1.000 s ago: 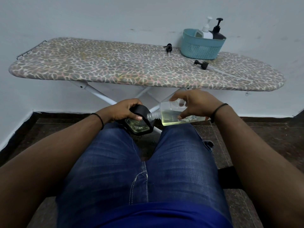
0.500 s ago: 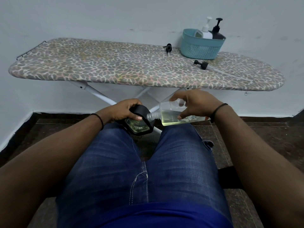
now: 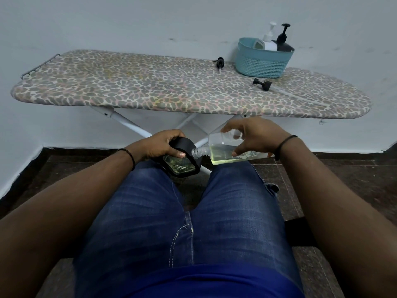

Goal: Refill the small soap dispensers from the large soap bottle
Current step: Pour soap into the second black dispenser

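I sit with both hands over my knees, below the ironing board. My left hand (image 3: pixel 160 145) grips a small glass dispenser with a black top (image 3: pixel 182 161), tilted on my left thigh. A clear bottle of yellowish soap (image 3: pixel 223 152) lies almost level in my right hand (image 3: pixel 255 136). Its uncapped neck points left and touches the black top of the dispenser. The soap lies along the bottle's lower side. Two more pump dispensers, one white (image 3: pixel 268 40) and one black (image 3: pixel 283 43), stand in a teal basket (image 3: pixel 261 61) on the board.
The ironing board (image 3: pixel 150 89) with a patterned cover stands against the white wall. Two loose black pump heads lie on it, one (image 3: pixel 220 62) left of the basket and one (image 3: pixel 263 84) in front of it. The floor below is dark tile.
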